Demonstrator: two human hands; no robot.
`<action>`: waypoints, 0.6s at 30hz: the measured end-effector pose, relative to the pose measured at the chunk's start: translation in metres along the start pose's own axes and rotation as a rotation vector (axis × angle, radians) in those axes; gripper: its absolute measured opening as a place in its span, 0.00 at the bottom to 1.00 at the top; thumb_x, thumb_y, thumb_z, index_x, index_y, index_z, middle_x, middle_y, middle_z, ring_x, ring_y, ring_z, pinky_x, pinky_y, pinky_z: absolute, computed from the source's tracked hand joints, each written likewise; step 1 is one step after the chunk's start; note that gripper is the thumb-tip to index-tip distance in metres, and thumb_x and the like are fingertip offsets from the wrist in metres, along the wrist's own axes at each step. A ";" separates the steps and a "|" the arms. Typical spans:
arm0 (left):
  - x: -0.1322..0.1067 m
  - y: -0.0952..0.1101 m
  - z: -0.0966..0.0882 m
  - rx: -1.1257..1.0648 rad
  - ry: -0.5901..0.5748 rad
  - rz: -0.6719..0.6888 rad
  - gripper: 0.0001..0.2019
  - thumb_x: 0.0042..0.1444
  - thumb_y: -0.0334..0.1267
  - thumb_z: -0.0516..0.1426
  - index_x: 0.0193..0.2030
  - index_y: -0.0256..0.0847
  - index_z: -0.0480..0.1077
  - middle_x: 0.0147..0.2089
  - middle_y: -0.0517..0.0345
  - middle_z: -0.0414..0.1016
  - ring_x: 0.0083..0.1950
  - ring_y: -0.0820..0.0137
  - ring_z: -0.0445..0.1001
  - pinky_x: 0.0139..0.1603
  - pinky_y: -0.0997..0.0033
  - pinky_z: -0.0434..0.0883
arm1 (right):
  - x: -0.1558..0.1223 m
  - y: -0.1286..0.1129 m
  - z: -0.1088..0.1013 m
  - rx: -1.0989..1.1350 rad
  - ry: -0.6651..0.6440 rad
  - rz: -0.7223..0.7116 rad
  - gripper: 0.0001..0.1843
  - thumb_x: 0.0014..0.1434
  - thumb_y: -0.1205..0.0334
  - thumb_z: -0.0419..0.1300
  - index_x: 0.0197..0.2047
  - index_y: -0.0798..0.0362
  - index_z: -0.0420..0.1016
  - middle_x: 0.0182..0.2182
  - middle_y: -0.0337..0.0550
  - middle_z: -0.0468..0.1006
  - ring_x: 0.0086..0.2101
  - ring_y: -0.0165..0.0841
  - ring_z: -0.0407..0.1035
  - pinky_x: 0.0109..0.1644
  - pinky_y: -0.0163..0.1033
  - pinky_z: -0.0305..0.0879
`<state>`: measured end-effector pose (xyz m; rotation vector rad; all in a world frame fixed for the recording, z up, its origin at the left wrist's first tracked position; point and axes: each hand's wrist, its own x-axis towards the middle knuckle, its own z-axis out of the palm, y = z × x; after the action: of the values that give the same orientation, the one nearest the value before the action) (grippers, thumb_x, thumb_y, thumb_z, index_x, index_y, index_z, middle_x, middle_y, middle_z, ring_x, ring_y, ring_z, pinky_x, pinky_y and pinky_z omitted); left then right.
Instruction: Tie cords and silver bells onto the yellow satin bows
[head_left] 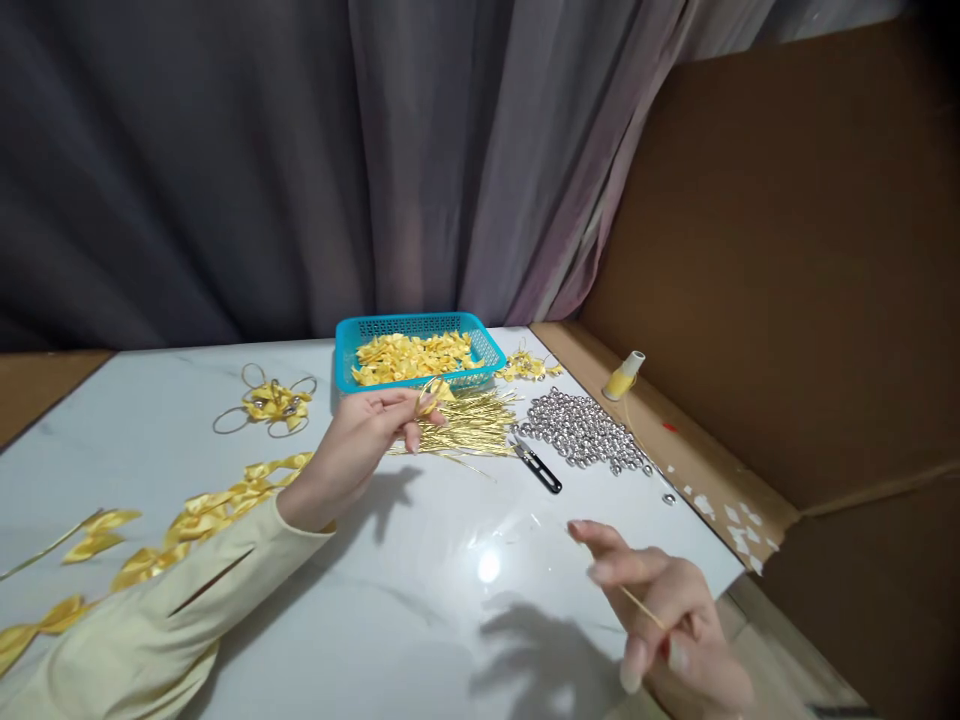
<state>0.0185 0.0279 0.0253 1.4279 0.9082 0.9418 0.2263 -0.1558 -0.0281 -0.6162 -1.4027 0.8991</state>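
My left hand (360, 440) is above the table, thumb and fingers pinched on a small yellow ribbon bow (441, 392) with a gold cord loop. Below and behind it lies a pile of cut gold cords (480, 422). My right hand (664, 615), nearer the table's front right, has curled fingers with a thin yellow thread (641, 606) running across them. Part of the thread between the hands is too fine to follow. Black-handled thread snips (538, 468) lie on the table between the hands, beside a heap of silver beads (581, 430).
A blue basket (345, 355) of yellow bows stands at the back. Finished-looking bow clusters with loops (276, 405) and a ribbon bow chain (217, 515) lie left. A thread spool (624, 376) stands on the cardboard at right, near white scraps (739, 525). A curtain (300, 170) hangs behind.
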 end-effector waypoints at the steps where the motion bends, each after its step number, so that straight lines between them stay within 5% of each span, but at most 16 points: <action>1: 0.003 -0.004 -0.001 0.014 0.018 -0.025 0.10 0.52 0.38 0.59 0.22 0.37 0.72 0.17 0.62 0.69 0.24 0.74 0.66 0.34 0.74 0.63 | 0.003 0.003 0.000 0.067 -0.014 -0.009 0.10 0.57 0.54 0.57 0.36 0.41 0.81 0.38 0.39 0.81 0.50 0.39 0.68 0.60 0.43 0.56; 4: 0.009 -0.012 -0.005 0.033 0.028 -0.039 0.08 0.51 0.37 0.58 0.24 0.36 0.72 0.25 0.58 0.75 0.20 0.77 0.63 0.31 0.73 0.63 | 0.017 0.005 -0.003 0.222 -0.043 -0.028 0.12 0.59 0.55 0.55 0.38 0.43 0.81 0.31 0.38 0.82 0.38 0.34 0.75 0.56 0.40 0.61; 10: 0.004 -0.014 -0.021 0.090 0.017 -0.015 0.09 0.51 0.38 0.58 0.24 0.37 0.72 0.23 0.59 0.75 0.20 0.76 0.64 0.35 0.73 0.65 | 0.045 -0.020 -0.016 0.280 -0.244 0.013 0.16 0.60 0.64 0.54 0.50 0.48 0.75 0.46 0.47 0.77 0.40 0.39 0.75 0.48 0.44 0.71; 18: -0.011 -0.032 -0.041 0.208 0.038 -0.063 0.11 0.52 0.42 0.57 0.26 0.37 0.72 0.26 0.56 0.77 0.18 0.74 0.67 0.29 0.71 0.66 | 0.080 -0.011 -0.010 0.195 -0.012 0.066 0.10 0.57 0.65 0.60 0.41 0.43 0.79 0.38 0.44 0.81 0.23 0.30 0.76 0.38 0.38 0.76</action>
<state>-0.0245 0.0350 -0.0058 1.5508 1.0988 0.8483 0.2333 -0.0938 0.0246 -0.5114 -1.2924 1.0792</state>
